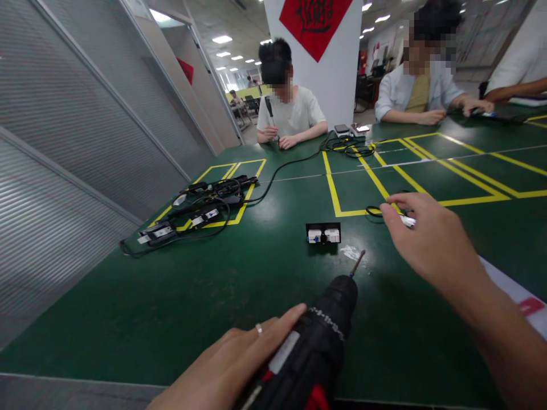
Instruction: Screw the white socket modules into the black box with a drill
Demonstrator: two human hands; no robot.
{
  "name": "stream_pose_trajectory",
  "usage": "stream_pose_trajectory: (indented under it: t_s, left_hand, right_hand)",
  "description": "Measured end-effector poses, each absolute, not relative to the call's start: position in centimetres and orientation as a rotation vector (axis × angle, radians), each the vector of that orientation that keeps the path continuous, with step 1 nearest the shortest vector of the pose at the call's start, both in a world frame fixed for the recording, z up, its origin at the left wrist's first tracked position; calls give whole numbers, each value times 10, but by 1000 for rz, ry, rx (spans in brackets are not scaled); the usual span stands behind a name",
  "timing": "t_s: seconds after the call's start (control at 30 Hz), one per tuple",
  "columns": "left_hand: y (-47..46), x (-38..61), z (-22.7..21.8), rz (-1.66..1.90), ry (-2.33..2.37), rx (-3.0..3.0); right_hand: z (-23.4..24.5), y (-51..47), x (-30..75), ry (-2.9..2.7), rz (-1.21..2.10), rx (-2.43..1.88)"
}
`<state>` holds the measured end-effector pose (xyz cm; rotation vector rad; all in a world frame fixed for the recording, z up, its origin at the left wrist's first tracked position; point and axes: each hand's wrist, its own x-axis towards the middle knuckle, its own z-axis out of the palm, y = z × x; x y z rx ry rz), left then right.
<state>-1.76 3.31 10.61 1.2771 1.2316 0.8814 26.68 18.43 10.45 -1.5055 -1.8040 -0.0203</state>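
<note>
My left hand is wrapped round a black and red cordless screwdriver low in the view, its bit pointing up and away over the green table. My right hand reaches forward, its fingers pinched on a small white part joined to a black cable. A small black socket module with white inserts lies on the table between the two hands, just beyond the bit. A scrap of clear wrapping lies beside it.
A heap of black modules and cables lies at the left on yellow floor-tape boxes. A long black cable runs to phones and cords at the far side. Two seated people work across the table; a third arm shows far right.
</note>
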Motion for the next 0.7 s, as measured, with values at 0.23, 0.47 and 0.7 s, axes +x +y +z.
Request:
stream_pose_trajectory:
  t_s: [0.23,0.47,0.7]
  left_hand:
    - [79,49,104,-217,1162,2527]
    - [113,62,70,-114,1108,2594]
    - [122,54,81,-116,935,2480]
  right_hand:
    - [84,233,217,-2019,302,-1381]
    - [44,242,198,-2076,398,-1469]
    - [25,242,210,-2077,498,-1479]
